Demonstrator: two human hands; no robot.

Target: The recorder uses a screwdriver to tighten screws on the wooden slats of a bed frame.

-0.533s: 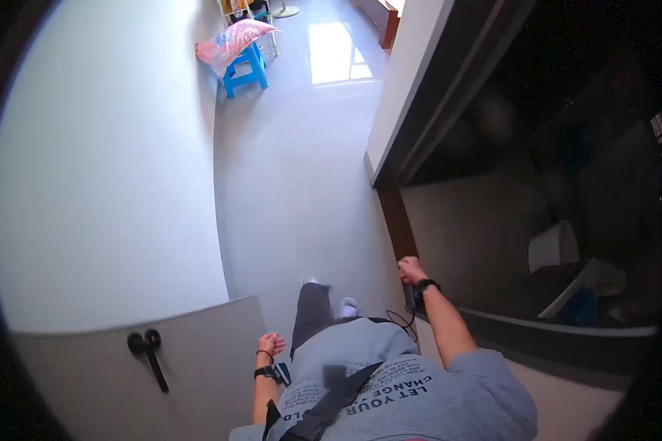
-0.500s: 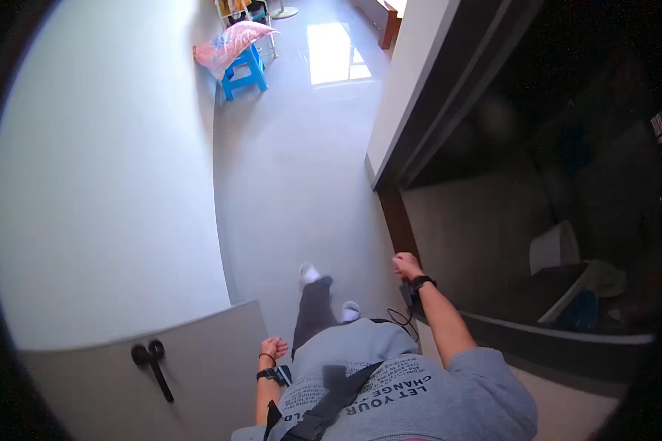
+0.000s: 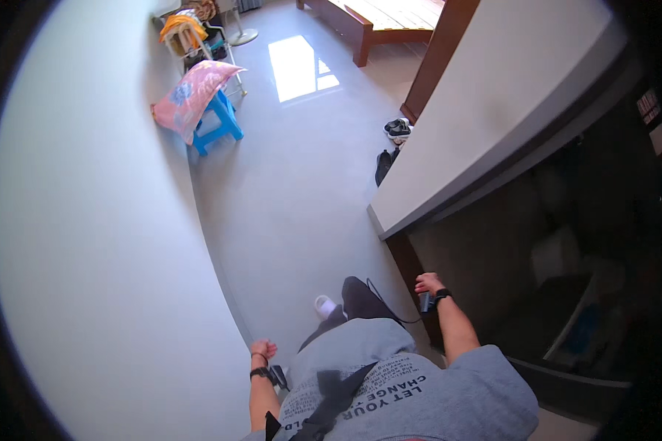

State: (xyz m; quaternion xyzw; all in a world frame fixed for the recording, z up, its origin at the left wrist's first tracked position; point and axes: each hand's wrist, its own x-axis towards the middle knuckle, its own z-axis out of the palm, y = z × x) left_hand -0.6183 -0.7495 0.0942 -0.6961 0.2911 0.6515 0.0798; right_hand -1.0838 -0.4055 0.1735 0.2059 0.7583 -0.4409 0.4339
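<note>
My left hand point(image 3: 263, 348) hangs at my left side near the white wall point(image 3: 103, 242), its fingers curled in and nothing visible in it. On the right, my right hand point(image 3: 429, 282) is beside the dark doorway, its fingers also curled with nothing showing in them. Each wrist wears a black band with a small device, and a thin black cable point(image 3: 391, 312) runs from the right one toward my waist. One white slipper point(image 3: 325, 307) is visible on a foot below me; the other foot is hidden.
Ahead on the left, a pink floral pillow point(image 3: 191, 99) lies on a blue plastic stool point(image 3: 219, 126) beside a rack with clothes point(image 3: 184, 33). Black shoes point(image 3: 384, 167) and sneakers point(image 3: 398, 128) sit along the right wall point(image 3: 493, 110). A wooden bed frame point(image 3: 360, 33) stands farther ahead.
I have walked forward along the passage. The stool and pillow are closer, shoes and more of the bed frame have appeared, and the grey door with the black handle has left view.
</note>
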